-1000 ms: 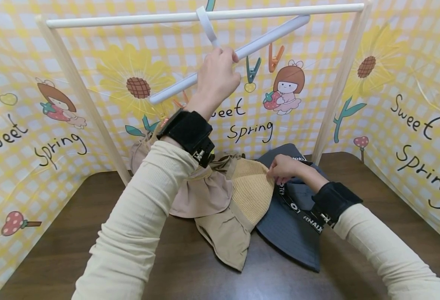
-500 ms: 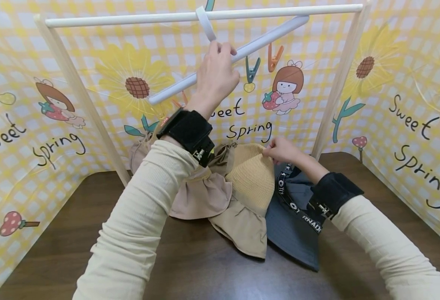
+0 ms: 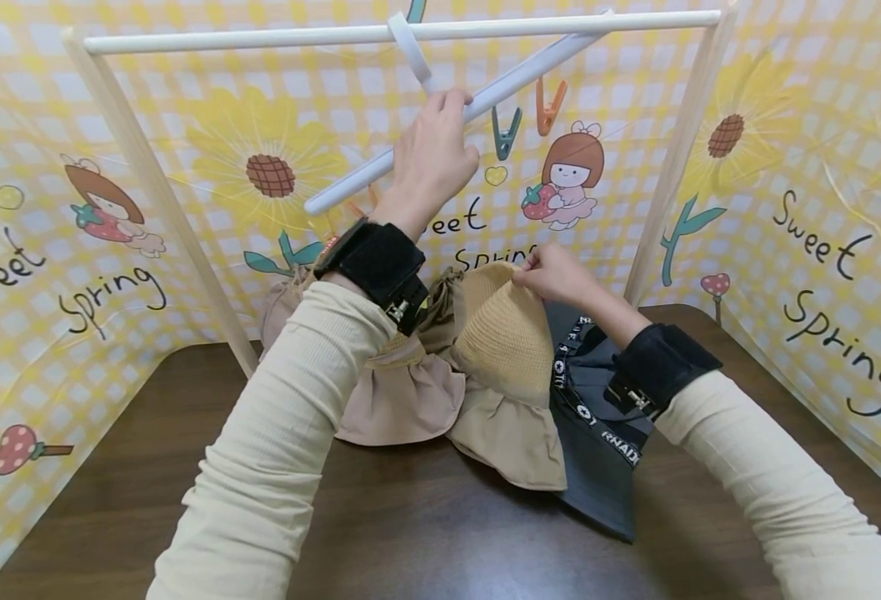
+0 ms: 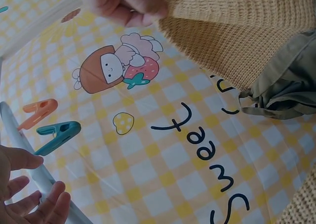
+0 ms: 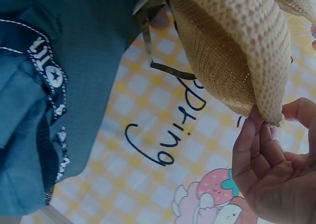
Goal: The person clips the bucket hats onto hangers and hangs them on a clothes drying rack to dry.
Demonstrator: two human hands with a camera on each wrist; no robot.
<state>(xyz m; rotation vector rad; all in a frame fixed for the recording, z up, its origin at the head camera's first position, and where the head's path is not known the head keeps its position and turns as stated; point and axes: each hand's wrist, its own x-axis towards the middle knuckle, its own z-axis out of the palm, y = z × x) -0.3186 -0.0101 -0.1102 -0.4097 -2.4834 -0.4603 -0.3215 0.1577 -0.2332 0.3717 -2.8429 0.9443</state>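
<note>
My left hand (image 3: 436, 162) holds the white clip hanger (image 3: 530, 71), which hooks over the rack's top rail and slants up to the right. In the left wrist view its fingers (image 4: 52, 204) curl about the hanger bar. A teal clip (image 3: 506, 133) and an orange clip (image 3: 550, 107) hang from the bar's right half. My right hand (image 3: 560, 275) pinches the upper edge of a straw hat (image 3: 508, 333) with a khaki cloth brim, holding it raised. In the right wrist view, thumb and fingertips grip that woven edge. More orange shows behind my left wrist, partly hidden.
A pinkish hat (image 3: 402, 404) with a ruffled brim lies left of the straw hat, partly behind my left arm. To the right lies a dark grey hat (image 3: 598, 475) with a lettered band. The rack's wooden legs (image 3: 162, 200) stand on the brown table (image 3: 380, 533).
My right hand has moved up and slightly left, lifting the straw hat's edge; its khaki brim has swung right across the dark hat. The hanger's tilt has shifted slightly.
</note>
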